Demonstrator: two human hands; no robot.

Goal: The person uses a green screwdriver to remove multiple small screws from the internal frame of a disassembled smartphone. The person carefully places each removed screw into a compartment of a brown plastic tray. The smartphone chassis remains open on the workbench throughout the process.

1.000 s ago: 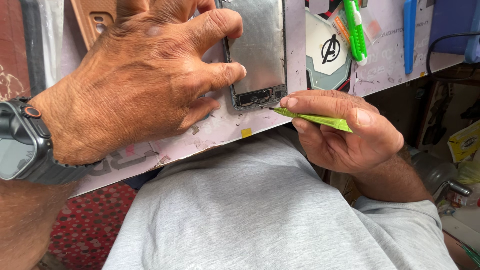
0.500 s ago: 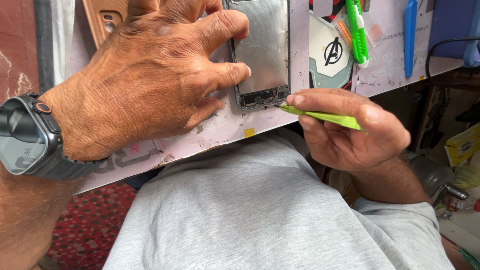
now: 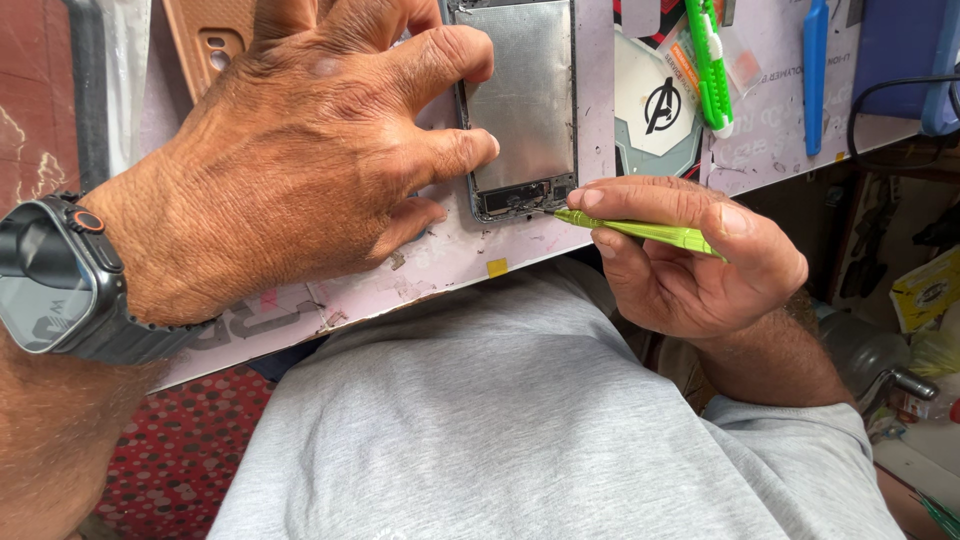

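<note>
An opened phone with a bare metal back plate lies on a pale work mat. My left hand presses down on the mat, its fingertips against the phone's left edge. A dark smartwatch sits on that wrist. My right hand pinches a thin lime-green tool whose fine tip touches the phone's lower right corner.
A green-handled tool and a blue tool lie on the mat's far side, beside a round sticker. A tan phone case sits at the upper left. My grey shirt fills the foreground. Clutter lies at the right.
My right hand has shifted the green tool so that its tip now sits at the phone's bottom corner. My left hand keeps its place on the phone.
</note>
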